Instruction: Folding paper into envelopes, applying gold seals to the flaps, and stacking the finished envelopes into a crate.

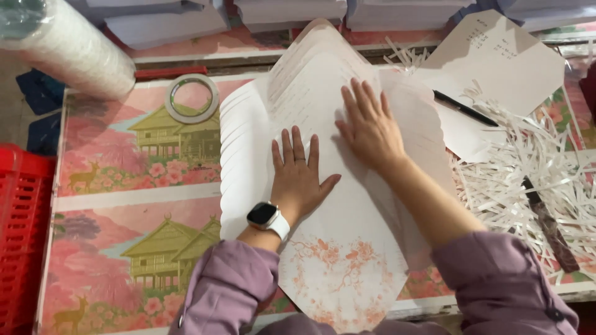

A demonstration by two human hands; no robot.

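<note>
Both hands flat on a stack of pale pink envelopes (323, 205), unfolded, fanned so scalloped edges show in steps along the stack's left side. Stack sits mid-table, long axis running from near the person (pointed flap w/ orange floral print at bottom) up and away toward top of view.

Left hand (297, 177): palm down, fingers spread, pressing lower-centre of the top sheet. Nothing gripped. White-strap watch (268, 217) on the wrist.

Right hand (370, 127): palm down, fingers apart but less so, lying further up the sheet and to the right, fingertips pointing up-left along a raised fold. Holds nothing. It's the nearer hand to the upper flap; left is nearer the bottom flap.

Around: tape roll (192, 98) just left of the stack, apart from it. Table cover (118, 161) printed w/ pink flowers, yellow houses, deer. Shredded white paper strips (528, 167) piled right of the stack, a black pen (465, 108) lying across loose envelopes there. Red crate (18, 236) at left edge. Big plastic film roll (68, 46) top left. Stacks of white sheets (292, 9) along far edge.
</note>
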